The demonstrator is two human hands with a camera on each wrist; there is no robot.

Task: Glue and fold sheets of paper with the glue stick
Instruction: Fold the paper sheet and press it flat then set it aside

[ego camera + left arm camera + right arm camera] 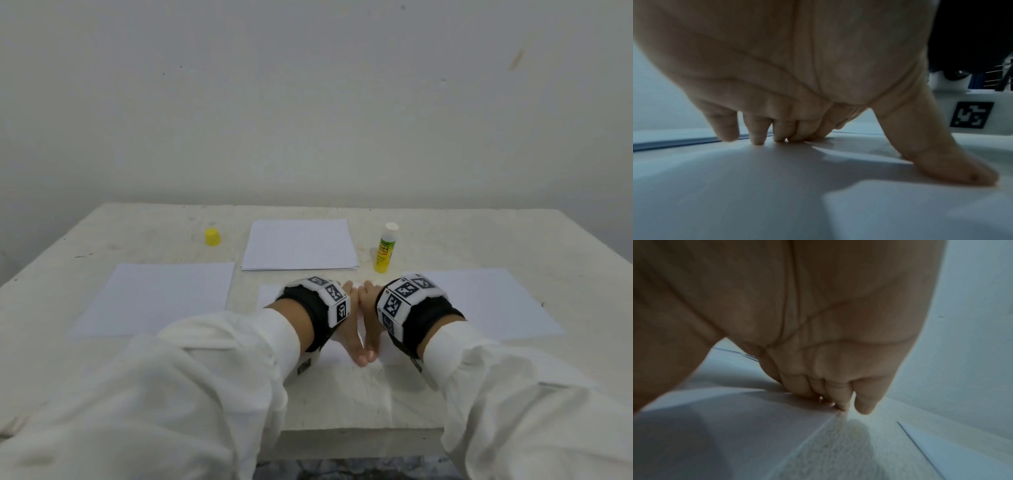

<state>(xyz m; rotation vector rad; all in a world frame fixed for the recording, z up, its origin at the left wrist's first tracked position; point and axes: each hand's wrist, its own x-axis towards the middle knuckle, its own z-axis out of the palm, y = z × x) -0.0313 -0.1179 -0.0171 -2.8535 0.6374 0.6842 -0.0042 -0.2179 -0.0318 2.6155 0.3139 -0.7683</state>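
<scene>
A white sheet of paper (268, 296) lies in the middle of the table, mostly covered by my two hands. My left hand (346, 334) and right hand (371, 330) sit side by side on it, thumbs meeting towards me. In the left wrist view my left hand (818, 73) presses its fingertips (758, 138) and spread thumb onto the paper (766, 186). In the right wrist view my right hand (828, 329) presses its fingertips (840, 402) down by the sheet's edge (735, 426). The uncapped glue stick (387, 248) stands upright beyond my right hand.
The yellow cap (212, 236) sits at the back left. A stack of white paper (299, 245) lies at the back centre. Single sheets lie to the left (157, 298) and to the right (486, 301). The pale table (342, 394) ends just in front of my sleeves.
</scene>
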